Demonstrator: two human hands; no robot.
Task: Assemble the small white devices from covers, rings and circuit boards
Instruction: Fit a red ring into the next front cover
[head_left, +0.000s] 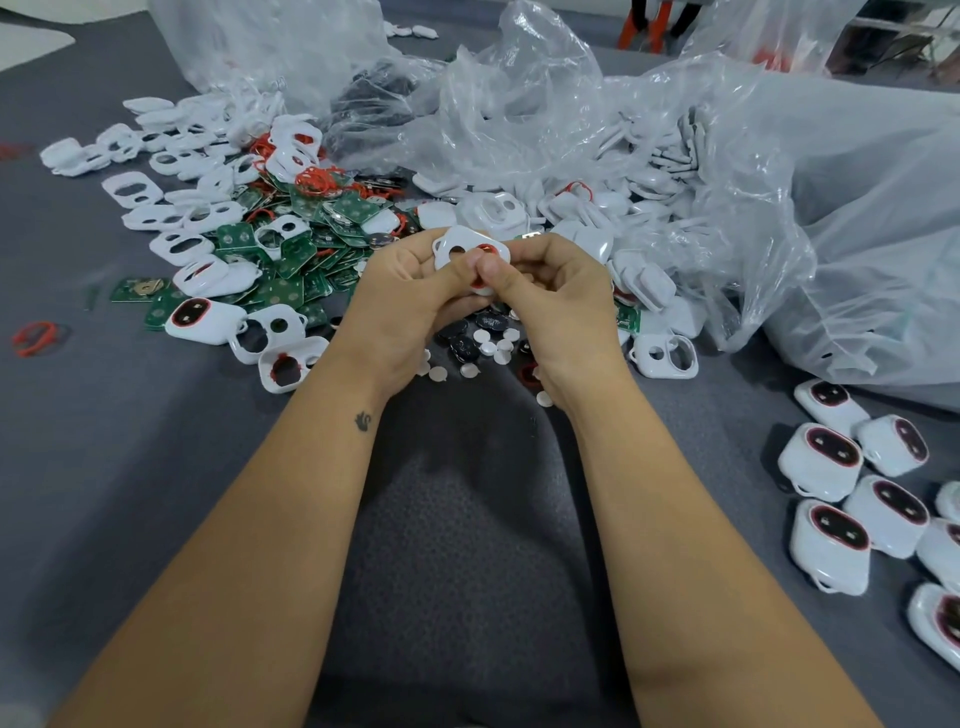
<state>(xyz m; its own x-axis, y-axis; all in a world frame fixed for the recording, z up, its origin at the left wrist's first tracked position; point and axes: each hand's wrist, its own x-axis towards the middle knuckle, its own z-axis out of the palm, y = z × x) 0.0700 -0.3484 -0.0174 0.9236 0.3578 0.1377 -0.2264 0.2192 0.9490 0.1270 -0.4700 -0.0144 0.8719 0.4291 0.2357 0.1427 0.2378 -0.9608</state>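
Note:
My left hand (400, 301) and my right hand (550, 301) meet at the middle of the table, both gripping one white cover (465, 244) with a red ring (488, 250) in its opening. Both thumbs press on the ring's near edge. Green circuit boards (291, 260) lie heaped left of my hands, mixed with empty white covers (182, 244) and loose red rings (314, 179). Small white discs (491, 343) and dark oval pads (462, 345) lie just under my hands.
Crumpled clear plastic bags (701, 156) holding more white parts fill the back and right. Several finished white devices (821, 460) lie at the right edge. A stray red ring (34, 338) sits far left on the grey cloth (156, 493).

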